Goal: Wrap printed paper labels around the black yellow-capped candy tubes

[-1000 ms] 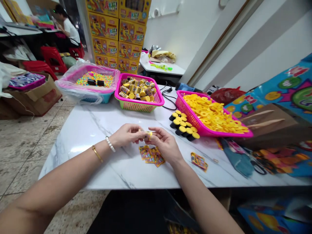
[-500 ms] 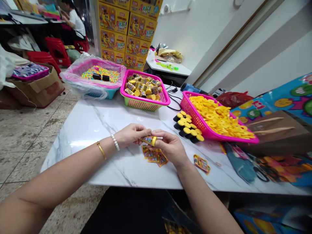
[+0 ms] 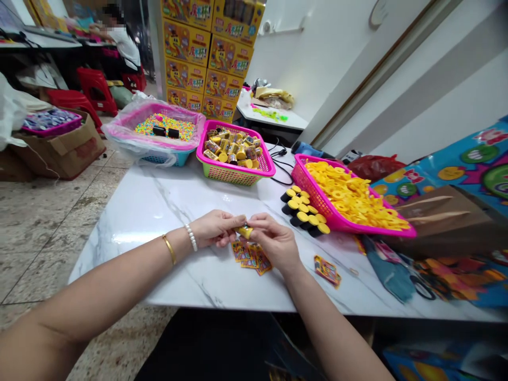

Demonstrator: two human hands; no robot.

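Note:
Between my fingertips is a small yellow-capped tube (image 3: 244,231) with a printed label, mostly covered by my fingers. My left hand (image 3: 219,227) pinches its left end, and my right hand (image 3: 275,241) grips the capped end. Just below on the table lies a loose pile of printed labels (image 3: 249,257). A smaller stack of labels (image 3: 327,271) rests to the right of my right wrist. Beyond my right hand stand several black tubes with yellow caps (image 3: 304,211), grouped upright.
Along the far table edge sit a plastic-lined basket of colourful beads (image 3: 119,129) and a basket of labelled tubes (image 3: 236,177). A pink basket of yellow pieces (image 3: 313,188) stands at right, near a brown cardboard box (image 3: 456,222). Stacked yellow cartons (image 3: 186,45) rise behind; a person (image 3: 125,45) sits far left.
The tube has turned between my fingers, so less of its printed label faces me. Both hands still hold it at nearly the same spot, and the camera view has shifted slightly.

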